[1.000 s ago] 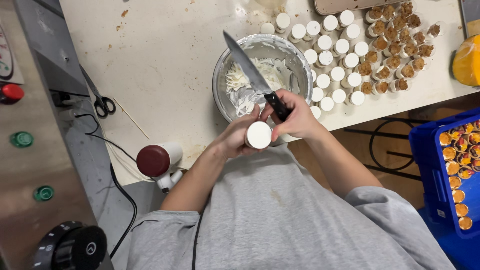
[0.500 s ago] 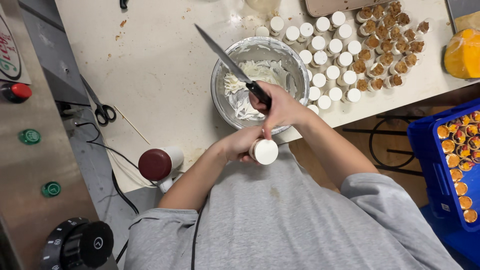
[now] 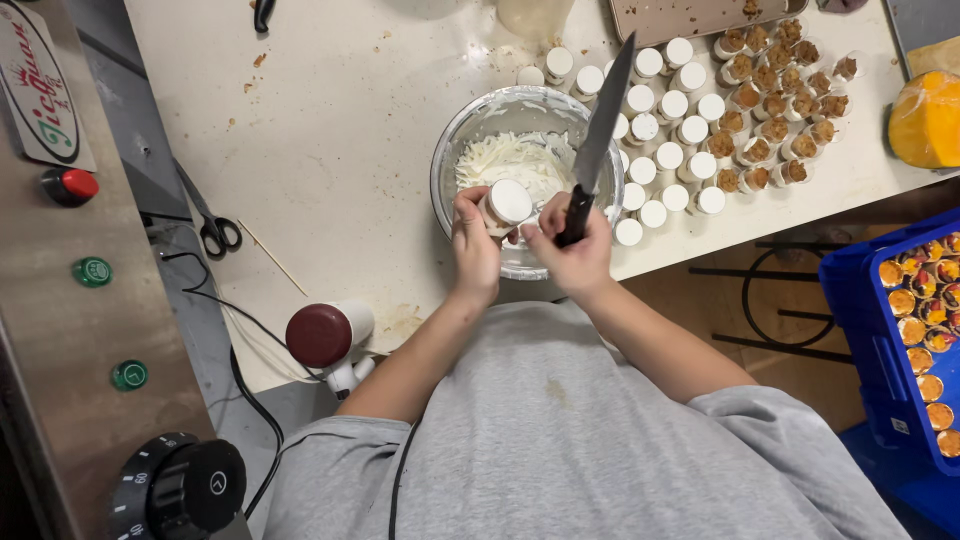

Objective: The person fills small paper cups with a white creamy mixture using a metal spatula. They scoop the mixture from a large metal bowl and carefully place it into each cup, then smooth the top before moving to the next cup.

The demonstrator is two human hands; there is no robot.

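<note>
My left hand (image 3: 474, 245) grips a small cup (image 3: 507, 203) topped w/ white cream, held over the near rim of the metal bowl (image 3: 450, 160). My right hand (image 3: 574, 250) is closed round the black handle of a knife (image 3: 598, 140), blade pointing up and away across the bowl, tip near the rows of cups. The two hands sit just beside each other, thumbs nearly touching at the cup. The bowl holds white cream (image 3: 510, 160). To its right on the table (image 3: 330, 130): white-topped cups (image 3: 665, 105), then crumb-topped cups (image 3: 775, 95) further right. Scissors (image 3: 212, 225) lie at the table's left edge; a red-capped gadget (image 3: 325, 335) rests at the near edge. Blue crate (image 3: 850, 300) w/ orange-filled cups at far right, below table level.
</note>
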